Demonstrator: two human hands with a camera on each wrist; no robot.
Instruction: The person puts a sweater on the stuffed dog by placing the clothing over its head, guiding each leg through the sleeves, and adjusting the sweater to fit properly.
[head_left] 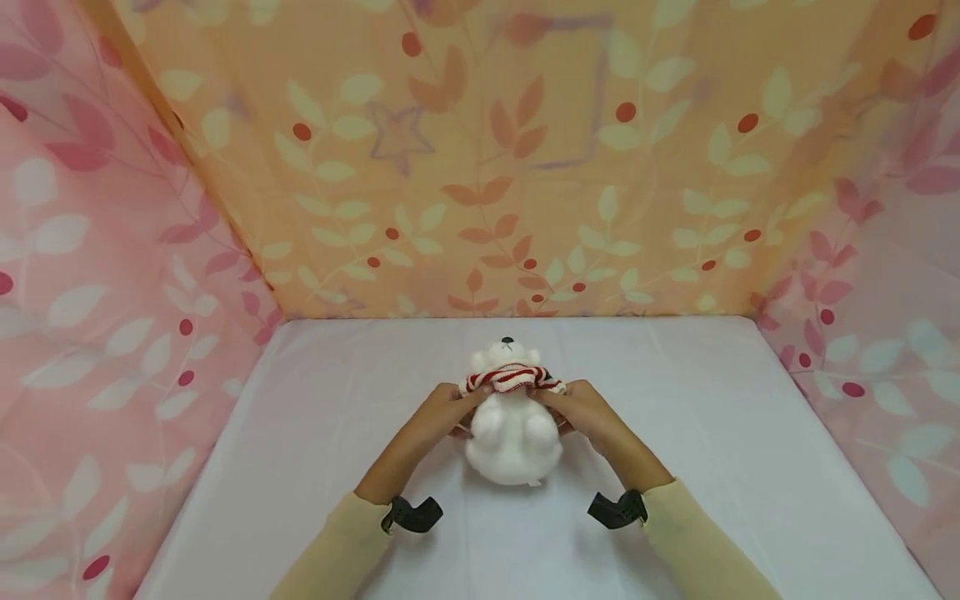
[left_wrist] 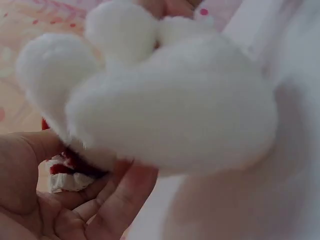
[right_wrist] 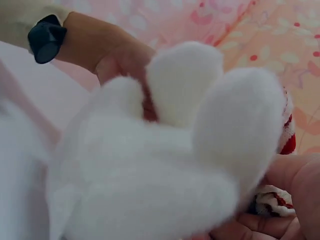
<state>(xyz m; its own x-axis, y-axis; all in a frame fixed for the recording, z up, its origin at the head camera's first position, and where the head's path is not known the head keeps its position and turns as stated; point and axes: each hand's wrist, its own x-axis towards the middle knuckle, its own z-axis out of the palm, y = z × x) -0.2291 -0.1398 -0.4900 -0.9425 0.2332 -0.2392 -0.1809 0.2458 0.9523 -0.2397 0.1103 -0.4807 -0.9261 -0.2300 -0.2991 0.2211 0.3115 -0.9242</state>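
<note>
A white plush bear (head_left: 513, 454) with a dark nose lies face up on the table, its head toward the back wall and its feet toward me. Around its neck sits a red-and-white striped knit scarf (head_left: 512, 379). My left hand (head_left: 450, 406) grips the bear's left-hand side near the scarf, thumb on top. On the opposite side my right hand (head_left: 583, 407) holds it the same way. Both wrist views show the fluffy white body (left_wrist: 175, 110) up close, with curled fingers by the striped cloth (right_wrist: 280, 200). The fingers underneath are partly hidden.
A white cloth covers the table (head_left: 660, 392). Behind it hangs an orange leaf-patterned curtain (head_left: 480, 167), with pink patterned curtains (head_left: 97, 333) along the left and right sides. Black wrist-worn devices (head_left: 416, 514) are on both of my wrists.
</note>
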